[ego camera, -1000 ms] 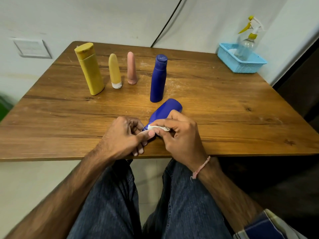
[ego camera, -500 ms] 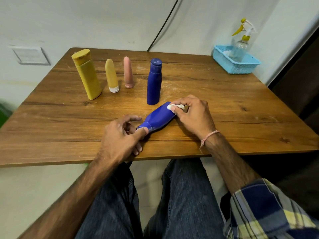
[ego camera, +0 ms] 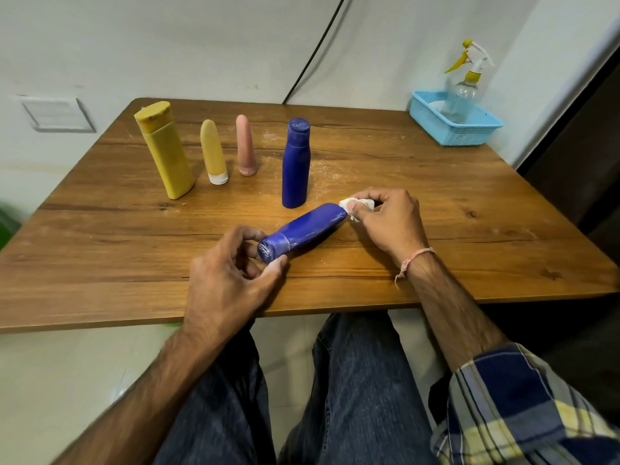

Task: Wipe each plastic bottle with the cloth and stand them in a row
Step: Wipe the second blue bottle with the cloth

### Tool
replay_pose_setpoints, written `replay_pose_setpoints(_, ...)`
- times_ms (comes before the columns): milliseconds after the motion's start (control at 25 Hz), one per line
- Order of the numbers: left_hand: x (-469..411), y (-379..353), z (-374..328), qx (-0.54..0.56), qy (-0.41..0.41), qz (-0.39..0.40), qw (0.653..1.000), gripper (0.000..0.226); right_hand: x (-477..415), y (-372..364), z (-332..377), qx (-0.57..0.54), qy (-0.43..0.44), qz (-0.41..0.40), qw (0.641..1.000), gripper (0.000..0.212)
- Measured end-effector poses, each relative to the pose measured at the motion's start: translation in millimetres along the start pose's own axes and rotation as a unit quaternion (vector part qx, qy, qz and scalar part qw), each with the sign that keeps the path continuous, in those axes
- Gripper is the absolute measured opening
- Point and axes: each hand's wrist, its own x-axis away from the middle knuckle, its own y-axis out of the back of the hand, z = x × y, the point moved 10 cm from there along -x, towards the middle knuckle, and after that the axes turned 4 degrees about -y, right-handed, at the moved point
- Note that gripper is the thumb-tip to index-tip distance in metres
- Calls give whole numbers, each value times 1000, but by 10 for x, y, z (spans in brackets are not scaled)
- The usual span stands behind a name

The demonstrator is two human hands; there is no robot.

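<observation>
Head view: wooden table (ego camera: 436, 236) carries four upright bottles in a row toward 11 o'clock: large yellow bottle (ego camera: 166, 152), small yellow bottle (ego camera: 213, 152), pink bottle (ego camera: 246, 146), tall blue bottle (ego camera: 295, 166). Lying blue bottle (ego camera: 307, 229) rests on its side near the front edge, cap at 7 o'clock, base at 2 o'clock. Left hand (ego camera: 228, 276) pinches the cap between thumb and curled fingers. Right hand (ego camera: 389, 219) pinches the white cloth (ego camera: 360, 203) between thumb and fingertips, touching the base end.
</observation>
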Motion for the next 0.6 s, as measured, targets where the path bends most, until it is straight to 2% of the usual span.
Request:
replay_pose_setpoints(120,-3,2,9,14,-2,0,1000,37,11,-30,32,-1,10,13,1000,12)
replay_pose_setpoints(280,-1,14,106,39,34,-11,999,30,18,47,74,-16,23,-14,1000,13)
replay_pose_setpoints(440,2,-47,163,75,60,9,995,26,65,53,253,42,89,-24,995,14)
replay_pose_setpoints(600,0,-82,145,91,62,23,994,25,212,-4,412,64,101,-43,992,13)
